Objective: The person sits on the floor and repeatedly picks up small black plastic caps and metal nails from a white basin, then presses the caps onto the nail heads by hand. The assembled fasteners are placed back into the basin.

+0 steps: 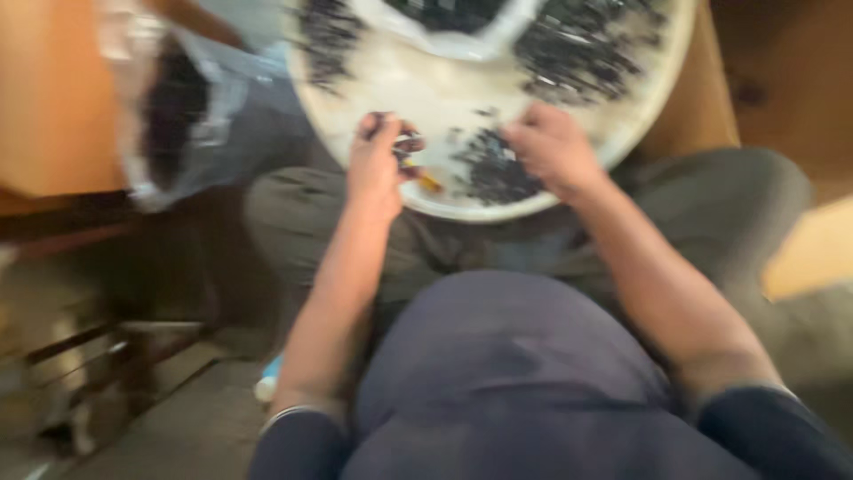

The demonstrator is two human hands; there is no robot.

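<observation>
One round white tray [622, 133], centre top, bears four dark heaps; left hand [375, 164] pinches small dark bits [407, 142], right hand [553, 147] rests curled, grip unclear. Plastic bag [178, 116] upper left.

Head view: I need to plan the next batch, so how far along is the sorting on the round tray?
Looks midway. Two dark heaps sit at the far side of the white tray. The left hand pinches a few small pieces; the right hand rests by a loose pile. The image is blurred.
</observation>
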